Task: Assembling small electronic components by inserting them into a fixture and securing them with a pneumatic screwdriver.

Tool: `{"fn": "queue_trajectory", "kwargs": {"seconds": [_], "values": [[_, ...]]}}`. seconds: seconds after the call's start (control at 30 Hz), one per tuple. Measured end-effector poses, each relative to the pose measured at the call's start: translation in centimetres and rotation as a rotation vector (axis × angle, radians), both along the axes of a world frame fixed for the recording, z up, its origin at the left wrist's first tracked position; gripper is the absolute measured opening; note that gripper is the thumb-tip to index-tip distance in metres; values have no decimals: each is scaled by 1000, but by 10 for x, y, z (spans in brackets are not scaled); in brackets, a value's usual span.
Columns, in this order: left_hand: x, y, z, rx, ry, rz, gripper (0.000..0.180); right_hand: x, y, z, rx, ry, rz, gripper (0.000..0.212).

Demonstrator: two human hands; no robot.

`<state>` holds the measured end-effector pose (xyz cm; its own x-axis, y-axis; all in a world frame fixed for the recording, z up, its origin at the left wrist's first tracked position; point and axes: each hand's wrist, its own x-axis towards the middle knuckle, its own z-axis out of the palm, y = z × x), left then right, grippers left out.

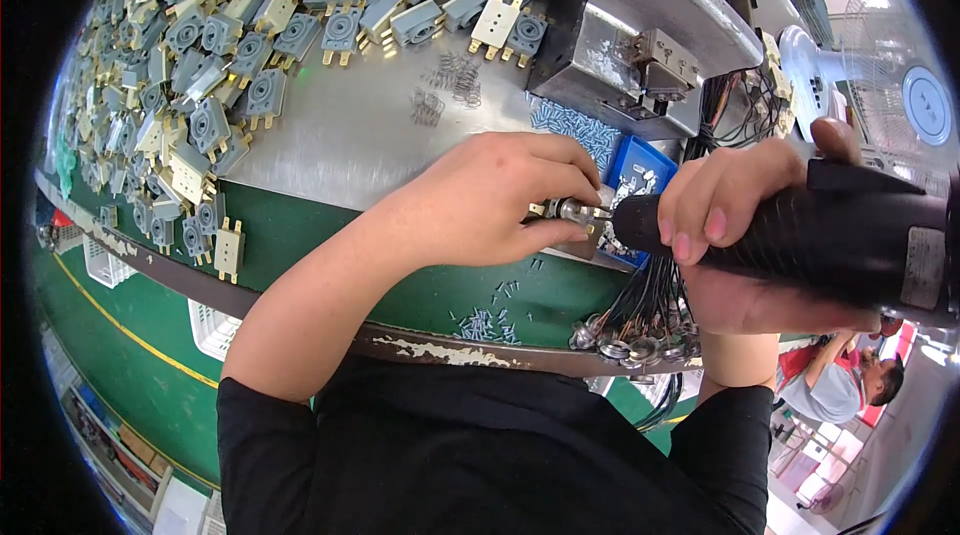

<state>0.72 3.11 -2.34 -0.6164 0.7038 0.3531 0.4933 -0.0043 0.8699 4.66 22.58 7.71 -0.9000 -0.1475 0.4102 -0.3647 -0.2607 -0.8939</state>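
My left hand is closed, pinching a small metal part with a brass-coloured tab between thumb and fingers. My right hand wraps round a black electric screwdriver, held almost level. The screwdriver's bit points left and meets the small part at my left fingertips; whether it sits on a screw is too small to tell. Just beyond the bit stands a blue tray with small pale pieces in it, partly hidden by my right hand. Loose silvery screws lie beside the tray.
Many grey and cream plastic housings with brass tabs fill the left and back. Thin springs lie on the metal plate. A metal fixture stands at the back right. Wired round metal parts and screws lie near the front edge.
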Motion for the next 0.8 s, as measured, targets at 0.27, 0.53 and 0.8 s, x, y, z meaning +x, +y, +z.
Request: {"fn": "queue_trajectory", "kwargs": {"seconds": [0.27, 0.53, 0.8], "values": [[1, -1, 0, -13, 9, 3, 31, 0, 5, -5, 77, 152, 106, 100], [3, 0, -4, -18, 14, 29, 27, 4, 6, -16, 67, 119, 120, 96], [1, 0, -2, -10, 39, 30, 27, 8, 4, -10, 28, 50, 62, 97]]}}
